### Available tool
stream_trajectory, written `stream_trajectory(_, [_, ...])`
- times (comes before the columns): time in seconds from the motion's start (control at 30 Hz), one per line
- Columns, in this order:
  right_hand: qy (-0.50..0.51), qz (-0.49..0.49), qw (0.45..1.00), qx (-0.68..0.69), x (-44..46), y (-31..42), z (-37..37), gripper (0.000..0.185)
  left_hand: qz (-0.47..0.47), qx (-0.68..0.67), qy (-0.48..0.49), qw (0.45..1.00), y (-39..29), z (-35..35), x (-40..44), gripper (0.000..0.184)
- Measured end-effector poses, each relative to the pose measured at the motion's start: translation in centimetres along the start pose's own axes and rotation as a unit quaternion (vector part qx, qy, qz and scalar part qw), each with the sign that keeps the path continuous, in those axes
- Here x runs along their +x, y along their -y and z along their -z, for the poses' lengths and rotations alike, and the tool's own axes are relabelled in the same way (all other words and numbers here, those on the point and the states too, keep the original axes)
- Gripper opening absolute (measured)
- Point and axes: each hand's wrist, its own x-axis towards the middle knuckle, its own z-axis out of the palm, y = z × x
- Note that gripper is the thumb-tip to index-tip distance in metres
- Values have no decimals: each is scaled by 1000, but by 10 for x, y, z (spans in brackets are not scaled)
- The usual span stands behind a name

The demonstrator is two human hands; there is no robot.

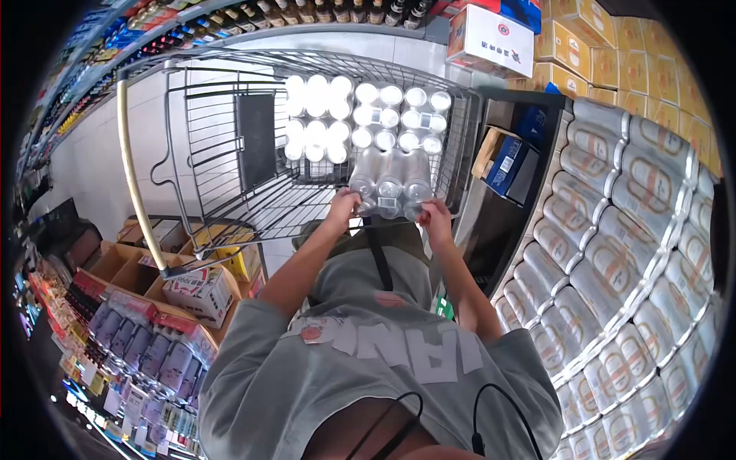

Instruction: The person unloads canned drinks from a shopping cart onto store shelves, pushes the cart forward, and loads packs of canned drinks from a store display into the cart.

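A shrink-wrapped pack of silver cans (389, 170) is between my two hands at the near side of the shopping cart (211, 142). My left hand (344, 209) is closed on the film at the pack's near left corner. At the near right corner, my right hand (435, 217) pinches the wrap. The pack lies tilted, with can sides and near ends showing and a barcode label between the hands. Just beyond it in the cart, more wrapped cans (400, 116) stand upright. To their left is another upright group of cans (317, 119), washed out by glare.
Stacked wrapped cans (606, 253) fill the right side. Yellow cartons (571, 47) and a white box (491, 42) stand at the back right. A blue box (506, 165) sits on a dark shelf beside the cart. Cardboard boxes (146, 268) are at lower left; bottles (322, 11) line the far shelf.
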Motion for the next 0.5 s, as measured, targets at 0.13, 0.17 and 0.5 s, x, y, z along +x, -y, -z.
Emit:
stream_trajectory(0.13, [-26, 3, 999, 31, 4, -4, -2, 5, -24, -47, 3, 999, -3, -9, 0, 24])
stream_trajectory(0.17, [-27, -7, 998, 47, 9, -3, -3, 6, -26, -45, -9, 999, -8, -12, -2, 22])
stream_trajectory(0.5, [-10, -11, 1000, -6, 103, -21, -4, 11, -17, 3, -91, 996, -20, -12, 59, 27])
